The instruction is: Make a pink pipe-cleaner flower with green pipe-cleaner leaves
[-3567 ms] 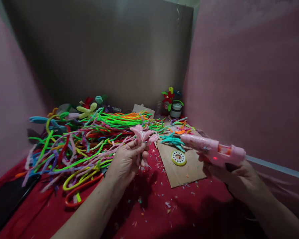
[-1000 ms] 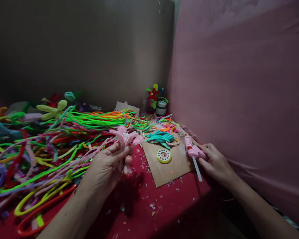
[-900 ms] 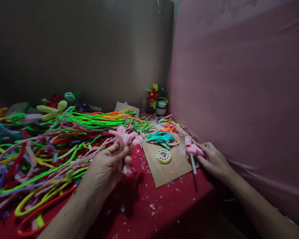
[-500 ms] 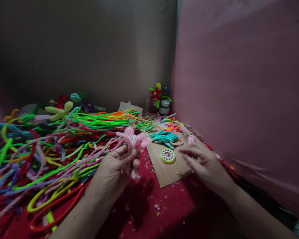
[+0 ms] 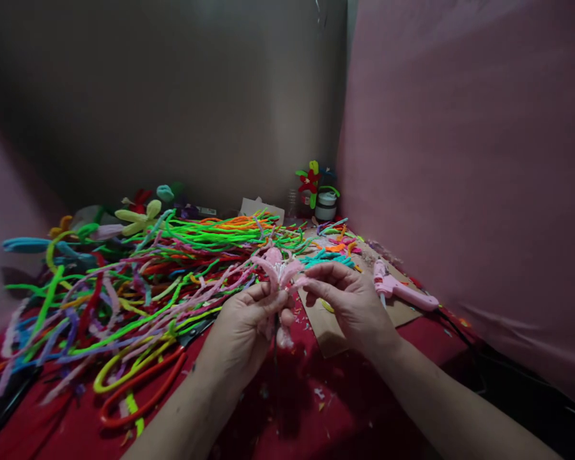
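A pink pipe-cleaner flower with white strands at its centre is pinched at the base by my left hand. A dark stem runs down below those fingers. My right hand is closed, thumb and forefinger pressed on a pink petal at the flower's right side. Its other fingers curl behind. Beyond the right hand lies a pink glue gun on the board's right edge. The yellow-rimmed disc is mostly hidden by my right hand.
A large heap of coloured pipe cleaners spreads over the left. Red-handled scissors lie near it. A board sits under teal pieces on the red cloth. A pot stands in the back corner.
My right hand has moved left from above the board to the flower and closed on a petal. The glue gun has come into clear view. The whole view has shifted slightly.
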Motion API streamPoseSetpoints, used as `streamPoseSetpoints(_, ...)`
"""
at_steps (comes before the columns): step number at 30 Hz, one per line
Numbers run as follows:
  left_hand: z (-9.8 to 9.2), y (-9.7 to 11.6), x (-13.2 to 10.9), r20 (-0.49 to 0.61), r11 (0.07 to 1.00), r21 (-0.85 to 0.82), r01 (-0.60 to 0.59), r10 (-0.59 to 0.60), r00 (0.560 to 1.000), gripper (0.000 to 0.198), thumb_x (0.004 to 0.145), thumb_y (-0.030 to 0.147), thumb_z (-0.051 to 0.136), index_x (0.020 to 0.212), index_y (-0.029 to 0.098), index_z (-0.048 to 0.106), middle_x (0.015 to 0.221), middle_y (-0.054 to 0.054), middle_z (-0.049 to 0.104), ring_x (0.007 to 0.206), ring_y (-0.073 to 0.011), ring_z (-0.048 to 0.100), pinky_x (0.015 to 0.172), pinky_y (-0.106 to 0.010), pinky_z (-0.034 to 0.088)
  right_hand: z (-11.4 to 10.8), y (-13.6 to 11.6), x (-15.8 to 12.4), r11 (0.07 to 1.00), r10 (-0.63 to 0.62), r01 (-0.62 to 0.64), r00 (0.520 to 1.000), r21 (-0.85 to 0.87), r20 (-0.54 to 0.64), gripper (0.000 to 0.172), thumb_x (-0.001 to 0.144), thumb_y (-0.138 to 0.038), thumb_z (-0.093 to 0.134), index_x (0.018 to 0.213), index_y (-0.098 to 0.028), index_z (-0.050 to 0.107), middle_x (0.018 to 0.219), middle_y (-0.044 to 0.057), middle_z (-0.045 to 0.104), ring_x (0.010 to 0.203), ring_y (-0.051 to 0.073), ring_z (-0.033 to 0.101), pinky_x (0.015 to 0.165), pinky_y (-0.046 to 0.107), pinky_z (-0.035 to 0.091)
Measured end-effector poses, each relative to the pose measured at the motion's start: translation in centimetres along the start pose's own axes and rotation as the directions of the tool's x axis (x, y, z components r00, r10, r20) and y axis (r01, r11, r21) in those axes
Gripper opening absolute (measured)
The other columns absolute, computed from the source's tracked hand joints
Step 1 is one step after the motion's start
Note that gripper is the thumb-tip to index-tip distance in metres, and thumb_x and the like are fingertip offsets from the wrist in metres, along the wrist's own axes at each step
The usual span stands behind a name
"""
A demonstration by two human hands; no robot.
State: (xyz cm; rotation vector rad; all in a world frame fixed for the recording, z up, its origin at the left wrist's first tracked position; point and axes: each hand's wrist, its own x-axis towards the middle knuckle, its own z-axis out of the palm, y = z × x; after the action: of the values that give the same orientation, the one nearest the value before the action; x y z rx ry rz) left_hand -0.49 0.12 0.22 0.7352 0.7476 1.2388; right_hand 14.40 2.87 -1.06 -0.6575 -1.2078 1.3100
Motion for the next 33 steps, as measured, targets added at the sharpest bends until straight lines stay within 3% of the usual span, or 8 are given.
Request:
streamPoseSetpoints(3, -0.3, -0.3, 0.3, -0.001, 0.999, 0.041, 0.005, -0.005, 1.0, 0.013, 0.067, 0.013, 0.07, 0.076, 0.011, 0.061, 0.06, -0.001, 0.06, 0.041, -0.0073, 0.053, 0.036, -0.018, 0.046, -0.6, -1.0, -0.8, 0.958, -0.149, 0.129, 0.987, -0.257, -0.061, 0.01, 0.074, -0.025, 0.067, 0.08, -0.018, 0.065, 0.071, -0.001, 0.061, 0.059, 0.009, 0.053, 0.058, 0.023, 0.045)
streamPoseSetpoints(5, -0.5, -0.4, 0.4, 0.001, 0.997, 0.075, -0.002, 0.002, 1.0, 0.012, 0.068, 0.015, 0.07, 0.073, 0.011, 0.06, 0.057, -0.001, 0.06, 0.04, -0.0076, 0.052, 0.038, -0.018, 0.045, -0.9, -2.1, -1.4, 0.874, -0.272, 0.235, 0.962, -0.425, -0.027, 0.007, 0.077, -0.023, 0.065, 0.083, -0.019, 0.065, 0.075, 0.0, 0.063, 0.065, 0.01, 0.056, 0.061, 0.023, 0.046)
streamPoseSetpoints(9, -0.7, -0.6, 0.5, 0.009, 0.992, 0.113, -0.059, 0.058, 0.998, 0.012, 0.068, 0.017, 0.07, 0.069, 0.012, 0.06, 0.054, 0.001, 0.058, 0.042, -0.0062, 0.051, 0.04, -0.016, 0.043, -1.0, -3.6, -1.9, 0.622, -0.438, 0.488, 0.865, -0.613, 0.245, 0.008, 0.081, -0.015, 0.059, 0.086, -0.019, 0.064, 0.08, 0.001, 0.065, 0.074, 0.013, 0.059, 0.069, 0.026, 0.048)
streamPoseSetpoints(13, -0.6, -0.7, 0.5, -0.005, 0.986, 0.154, -0.07, 0.072, 0.997, 0.017, 0.063, 0.02, 0.074, 0.068, 0.011, 0.06, 0.056, 0.001, 0.058, 0.044, -0.0067, 0.05, 0.042, -0.017, 0.042, -0.4, -3.3, -1.4, 0.513, -0.431, 0.61, 0.791, -0.604, 0.433, 0.011, 0.083, -0.011, 0.054, 0.088, -0.018, 0.061, 0.078, 0.002, 0.064, 0.072, 0.011, 0.059, 0.068, 0.024, 0.048)
streamPoseSetpoints(19, -0.7, -0.9, 0.8, 0.003, 0.963, 0.247, -0.108, 0.111, 0.994, 0.022, 0.07, 0.033, 0.068, 0.069, 0.013, 0.058, 0.053, 0.003, 0.053, 0.041, -0.0058, 0.043, 0.04, -0.018, 0.037, 0.4, -2.6, -0.6, 0.316, -0.475, 0.65, 0.739, -0.691, 0.478, 0.011, 0.084, -0.01, 0.051, 0.084, -0.016, 0.06, 0.076, 0.005, 0.064, 0.072, 0.014, 0.06, 0.069, 0.027, 0.048)
streamPoseSetpoints(24, -0.4, -1.0, 0.5, -0.022, 0.942, 0.307, -0.138, 0.152, 0.988, 0.02, 0.071, 0.033, 0.066, 0.074, 0.014, 0.059, 0.056, 0.004, 0.051, 0.046, -0.006, 0.043, 0.044, -0.017, 0.035, 0.5, -2.1, -0.3, 0.198, -0.498, 0.646, 0.714, -0.737, 0.492, 0.01, 0.084, -0.011, 0.05, 0.082, -0.015, 0.058, 0.076, 0.005, 0.064, 0.072, 0.015, 0.06, 0.067, 0.027, 0.047)
streamPoseSetpoints(33, -0.4, -1.4, 0.6, 0.002, 0.946, 0.296, -0.131, 0.137, 0.991, 0.016, 0.077, 0.025, 0.057, 0.089, 0.017, 0.063, 0.067, 0.002, 0.052, 0.055, -0.0073, 0.042, 0.052, -0.019, 0.034, 0.3, -1.4, -0.1, 0.177, -0.489, 0.612, 0.735, -0.771, 0.471, 0.011, 0.086, -0.016, 0.049, 0.086, -0.015, 0.06, 0.076, 0.005, 0.065, 0.073, 0.015, 0.06, 0.069, 0.029, 0.047)
